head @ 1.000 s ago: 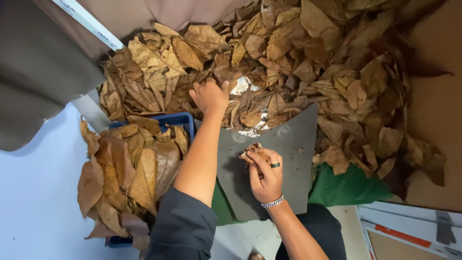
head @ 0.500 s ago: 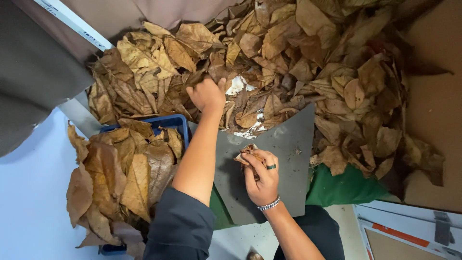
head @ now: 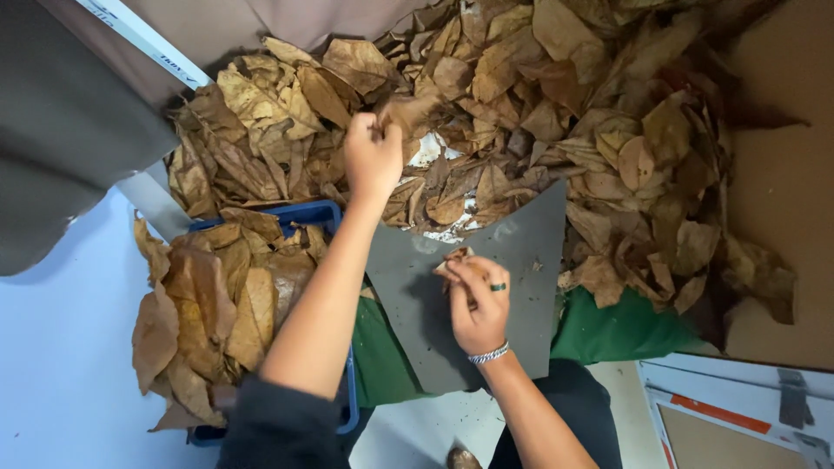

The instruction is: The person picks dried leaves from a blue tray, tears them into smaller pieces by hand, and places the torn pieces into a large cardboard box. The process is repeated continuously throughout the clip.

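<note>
— Fingers (head: 372,132) of the left hand (head: 372,161) are seen pinched together on a dry brown leaf (head: 407,111) at the near edge of the big leaf pile (head: 556,104). How is the arm placed?

— It is stretched forward from a dark sleeve (head: 278,430), and it passes over the blue crate (head: 323,213), which is heaped with larger flattened leaves (head: 213,304). Some of those leaves are draped over the crate's left rim.

— And the right hand (head: 478,304)?

— It is held nearer the body, above a grey curved sheet (head: 521,260). Its fingers (head: 465,274) are closed together on a small crumpled leaf piece (head: 452,259), which is gripped just over the sheet. A dark ring (head: 498,287) is worn on one finger and a silver chain bracelet (head: 488,354) on the wrist.

— What is the sheet resting on?

— Green cloth (head: 625,334) is seen under its lower corners; whether a surface lies below that cannot be told. The sheet's upper edge is touched by the pile, and small crumbs are scattered on it.

— What else is around the pile?

— White scraps (head: 427,149) are visible among the leaves just right of the left hand. Grey fabric (head: 61,148) hangs at the left, beside a pale strip (head: 139,39). A tan wall (head: 782,200) borders the pile on the right, and a white framed board (head: 738,417) lies at the lower right corner.
</note>
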